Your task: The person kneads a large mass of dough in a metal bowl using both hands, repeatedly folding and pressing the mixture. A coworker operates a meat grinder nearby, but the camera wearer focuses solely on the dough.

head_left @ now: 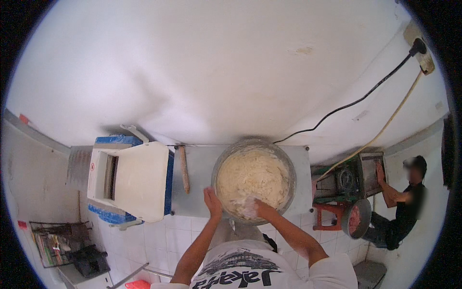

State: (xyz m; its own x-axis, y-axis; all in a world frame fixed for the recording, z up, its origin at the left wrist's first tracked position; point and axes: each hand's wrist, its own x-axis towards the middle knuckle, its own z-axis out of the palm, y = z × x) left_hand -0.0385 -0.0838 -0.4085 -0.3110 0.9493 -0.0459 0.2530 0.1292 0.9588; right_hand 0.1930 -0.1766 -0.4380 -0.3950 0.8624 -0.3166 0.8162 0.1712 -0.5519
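Note:
A round metal bowl (291,168) of pale, sticky dough (251,171) sits on a steel table (301,202). My right hand (255,208) is in the lower middle of the dough, its fingers whitened and partly hidden. My left hand (212,201) is beside the bowl's lower left rim, fingers loosely curved and holding nothing that I can see. A wooden rolling pin (185,168) lies left of the bowl. Farther left stands a blue and white machine (132,176) with a broad cream plate.
Cables run down the wall from a power strip (418,48). At right, a person (404,207) works at a metal frame (370,164) beside a pan of pink contents (358,219) and a red stool (327,214). A cluttered wire rack (57,245) stands lower left.

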